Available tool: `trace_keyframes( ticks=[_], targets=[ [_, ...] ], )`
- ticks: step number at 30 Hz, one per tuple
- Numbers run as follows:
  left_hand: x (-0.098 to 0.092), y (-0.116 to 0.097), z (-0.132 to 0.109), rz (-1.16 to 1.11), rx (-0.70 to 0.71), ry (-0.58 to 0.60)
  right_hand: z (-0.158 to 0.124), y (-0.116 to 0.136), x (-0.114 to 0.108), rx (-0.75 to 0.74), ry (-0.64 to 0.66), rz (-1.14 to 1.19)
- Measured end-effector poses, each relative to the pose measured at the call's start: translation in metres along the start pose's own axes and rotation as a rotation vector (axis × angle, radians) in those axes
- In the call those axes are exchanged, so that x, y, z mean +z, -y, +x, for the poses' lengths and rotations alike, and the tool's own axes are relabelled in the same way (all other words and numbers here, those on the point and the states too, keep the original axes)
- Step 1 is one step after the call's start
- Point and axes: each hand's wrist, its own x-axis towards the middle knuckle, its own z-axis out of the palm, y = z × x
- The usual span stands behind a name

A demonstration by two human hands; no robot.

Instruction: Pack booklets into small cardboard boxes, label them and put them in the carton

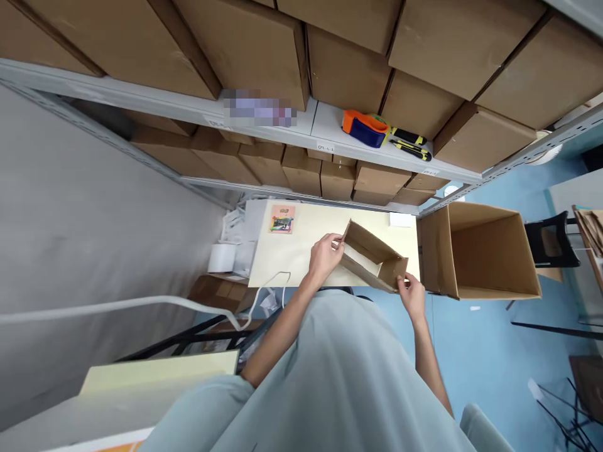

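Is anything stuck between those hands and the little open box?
No, nothing visible is: the left hand holds the little open box at one end, and the right hand holds the other.

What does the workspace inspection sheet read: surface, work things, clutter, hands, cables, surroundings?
Surface: pale yellow table.
Work things: small cardboard box, open side toward the camera.
Clutter: pink card on the table; white roll beside its left end.
Hands: left hand and right hand grip the box at opposite ends.
Cables: white cable, overlapping the table's near edge in view.
Surroundings: shelves of brown boxes beyond; open carton right of the table.
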Motion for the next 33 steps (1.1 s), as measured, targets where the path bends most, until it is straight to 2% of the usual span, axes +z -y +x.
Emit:
trace_keyframes(
  ticks=[3,5,9,12,15,20,26,33],
  targets=[
    [-0.025,-0.003,-0.002,-0.021,0.066,0.033,0.002,0.022,-0.001,0.023,-0.172,-0.09],
    [-0.045,-0.006,-0.007,-0.053,0.098,0.035,0.006,0.039,-0.002,0.025,-0.228,-0.112],
    [-0.073,-0.007,-0.015,-0.081,0.1,0.004,0.018,0.071,0.003,-0.034,-0.237,-0.161],
    [-0.079,0.002,-0.014,-0.018,0.087,-0.043,0.032,0.085,0.017,-0.107,-0.195,-0.213],
    [-0.075,0.016,-0.011,0.041,0.069,-0.085,0.047,0.086,0.031,-0.161,-0.144,-0.245],
    [-0.056,0.03,-0.012,0.041,-0.006,-0.1,0.071,0.071,0.04,-0.225,-0.041,-0.3],
    [-0.035,0.021,-0.017,0.081,-0.053,-0.141,0.096,0.056,0.03,-0.265,0.074,-0.248],
    [-0.019,0.014,-0.027,0.166,-0.099,-0.245,0.143,0.06,0.022,-0.333,0.016,-0.189]
  ],
)
